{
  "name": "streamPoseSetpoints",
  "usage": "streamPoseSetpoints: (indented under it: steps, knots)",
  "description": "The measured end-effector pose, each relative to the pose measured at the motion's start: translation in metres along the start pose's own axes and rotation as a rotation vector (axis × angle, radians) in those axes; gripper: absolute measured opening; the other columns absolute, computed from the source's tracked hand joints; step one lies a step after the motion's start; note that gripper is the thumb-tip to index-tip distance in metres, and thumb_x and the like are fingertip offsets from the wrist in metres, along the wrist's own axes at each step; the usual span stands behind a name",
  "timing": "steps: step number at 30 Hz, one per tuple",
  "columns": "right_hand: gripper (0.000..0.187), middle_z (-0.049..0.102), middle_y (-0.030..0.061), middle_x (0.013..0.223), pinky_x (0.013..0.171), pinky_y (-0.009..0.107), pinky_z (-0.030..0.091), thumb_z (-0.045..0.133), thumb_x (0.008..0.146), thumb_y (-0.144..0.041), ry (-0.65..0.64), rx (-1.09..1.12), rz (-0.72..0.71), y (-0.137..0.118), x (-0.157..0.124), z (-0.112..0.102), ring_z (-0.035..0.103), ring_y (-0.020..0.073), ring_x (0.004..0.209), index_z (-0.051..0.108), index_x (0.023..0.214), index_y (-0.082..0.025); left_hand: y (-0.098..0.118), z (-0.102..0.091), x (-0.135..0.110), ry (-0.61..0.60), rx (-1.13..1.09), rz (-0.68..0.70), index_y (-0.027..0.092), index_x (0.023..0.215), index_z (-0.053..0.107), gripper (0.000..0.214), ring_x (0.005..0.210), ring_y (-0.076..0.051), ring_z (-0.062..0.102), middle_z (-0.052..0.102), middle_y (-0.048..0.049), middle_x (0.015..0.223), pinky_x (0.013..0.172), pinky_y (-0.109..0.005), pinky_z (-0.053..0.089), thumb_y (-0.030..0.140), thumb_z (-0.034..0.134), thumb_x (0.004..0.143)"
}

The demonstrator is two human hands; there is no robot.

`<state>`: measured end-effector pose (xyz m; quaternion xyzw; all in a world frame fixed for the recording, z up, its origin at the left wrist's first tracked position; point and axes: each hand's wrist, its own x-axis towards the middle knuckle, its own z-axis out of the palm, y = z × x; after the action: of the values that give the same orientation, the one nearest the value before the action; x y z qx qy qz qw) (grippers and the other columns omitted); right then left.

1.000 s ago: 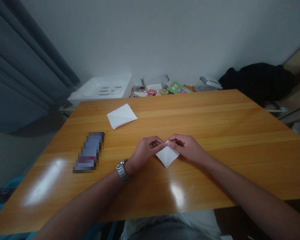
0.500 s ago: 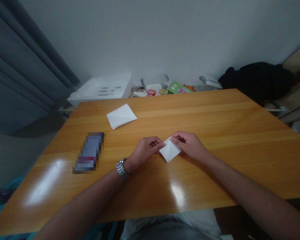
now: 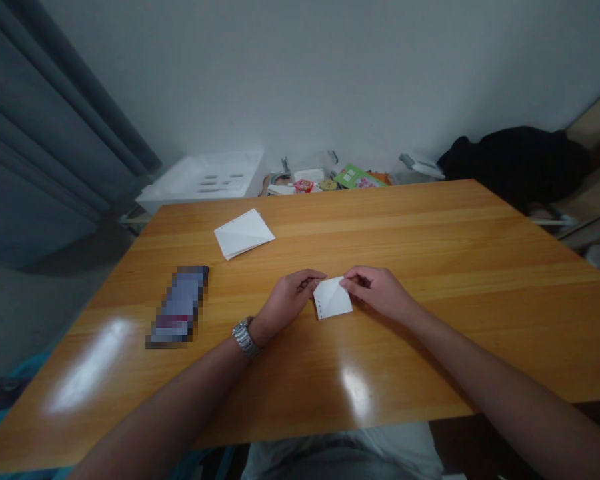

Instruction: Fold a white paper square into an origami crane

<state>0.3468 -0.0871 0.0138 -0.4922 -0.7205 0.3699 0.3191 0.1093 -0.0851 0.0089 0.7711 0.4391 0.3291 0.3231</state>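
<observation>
Between my hands is a small square of folded white paper (image 3: 334, 300), with punched holes down its left edge and a diagonal crease. My right hand (image 3: 375, 288) pinches its upper right corner between thumb and fingers. At the upper left corner, my left hand (image 3: 296, 295) has its thumb and curled fingers closed on the paper's edge. A metal-band watch (image 3: 245, 336) is on the left wrist. Farther back lies a stack of white paper sheets (image 3: 245, 234), also with holes along one edge.
The wooden table (image 3: 430, 247) carries a phone (image 3: 180, 307) with a blurred-out screen, left of my hands. Beyond the far edge are a white tray-like box (image 3: 205, 175), a green booklet (image 3: 355, 177) and small packets. Black cloth (image 3: 515, 160) is heaped at the back right.
The folded paper has turned from a diamond position to nearly square-on and moved slightly left. My left hand has shifted a little with it; the right still pinches a corner.
</observation>
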Motion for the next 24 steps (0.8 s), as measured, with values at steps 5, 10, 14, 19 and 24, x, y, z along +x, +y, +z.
streamPoseSetpoints:
  steps: [5, 10, 14, 19, 24]
  knots:
    - [0.022, 0.074, 0.0025, 0.076, 0.063, 0.029, 0.046, 0.062, 0.090, -0.038, 0.068, -0.056, 0.044, 0.004, 0.002, -0.003, 0.065, 0.0172, 0.067, 0.073, 0.083, -0.020, 0.007, -0.003, -0.002, 0.022, 0.165, 0.201, 0.018, 0.116, 0.066, 0.024, 0.106, -0.018, 0.062, 0.067, -0.0078, 0.112, 0.096, -0.034, 0.052, 0.023, 0.049, 0.101]
    - [0.019, 0.075, 0.0026, 0.076, 0.064, 0.028, 0.047, 0.065, 0.089, -0.036, 0.122, -0.131, 0.044, 0.007, 0.005, -0.005, 0.067, 0.0175, 0.068, 0.073, 0.082, -0.020, 0.012, -0.002, -0.006, -0.084, 0.350, 0.368, 0.019, 0.123, 0.065, 0.028, 0.114, -0.022, 0.059, 0.064, -0.0104, 0.123, 0.101, -0.040, 0.050, 0.025, 0.050, 0.100]
    - [0.017, 0.077, 0.0037, 0.081, 0.065, 0.028, 0.049, 0.065, 0.089, -0.032, 0.111, -0.207, 0.052, 0.007, 0.006, -0.004, 0.070, 0.0181, 0.071, 0.074, 0.083, -0.020, 0.008, 0.001, -0.008, -0.213, 0.479, 0.385, 0.020, 0.136, 0.057, 0.038, 0.125, -0.026, 0.055, 0.058, -0.0119, 0.139, 0.108, -0.046, 0.045, 0.031, 0.052, 0.099]
    - [0.018, 0.076, 0.0055, 0.083, 0.068, 0.031, 0.051, 0.066, 0.089, -0.035, 0.126, -0.384, -0.014, 0.007, 0.006, -0.011, 0.069, 0.0202, 0.074, 0.075, 0.088, -0.020, 0.005, 0.000, -0.008, -0.285, 0.518, 0.335, 0.020, 0.140, 0.054, 0.044, 0.130, -0.027, 0.052, 0.052, -0.0136, 0.145, 0.110, -0.047, 0.043, 0.035, 0.053, 0.099]
    - [0.024, 0.072, 0.0099, 0.110, 0.090, 0.039, 0.053, 0.065, 0.091, -0.030, -0.029, -0.354, -0.332, 0.010, 0.007, -0.024, 0.066, 0.0237, 0.102, 0.073, 0.112, -0.022, 0.008, 0.001, -0.009, -0.268, 0.514, 0.336, 0.021, 0.140, 0.054, 0.043, 0.129, -0.027, 0.052, 0.052, -0.0130, 0.145, 0.110, -0.047, 0.041, 0.035, 0.053, 0.099]
